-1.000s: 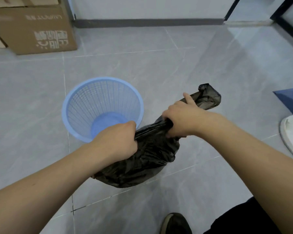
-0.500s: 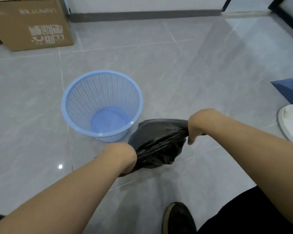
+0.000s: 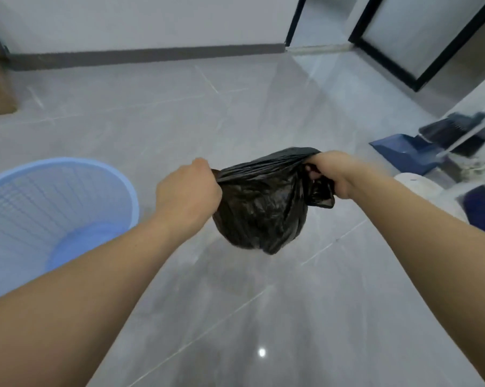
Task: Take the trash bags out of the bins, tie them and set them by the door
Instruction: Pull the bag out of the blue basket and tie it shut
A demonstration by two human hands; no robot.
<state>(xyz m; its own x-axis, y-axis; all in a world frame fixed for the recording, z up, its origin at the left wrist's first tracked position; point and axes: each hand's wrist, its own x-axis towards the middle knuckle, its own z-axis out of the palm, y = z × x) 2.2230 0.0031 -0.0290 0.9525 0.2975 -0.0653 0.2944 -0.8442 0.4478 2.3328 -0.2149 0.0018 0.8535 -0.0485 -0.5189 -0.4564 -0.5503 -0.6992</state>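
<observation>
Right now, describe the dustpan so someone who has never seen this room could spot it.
Look along the right wall, below the black-framed glass door. There on the grey tiled floor sits the dustpan, beside a dark broom head. It is the only dark-blue wedge-shaped scoop there.

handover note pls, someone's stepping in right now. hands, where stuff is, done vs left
Left hand: shut on one gathered side of the black trash bag.
Right hand: shut on the other side, loose end poking out below it.
Bag hangs between the hands, off the floor.
Blue mesh bin: to the left, no liner in it.
Done: bag out of the bin, top gathered.
Left: no finished knot visible, so tie it, then carry it to the door ahead right.
</observation>
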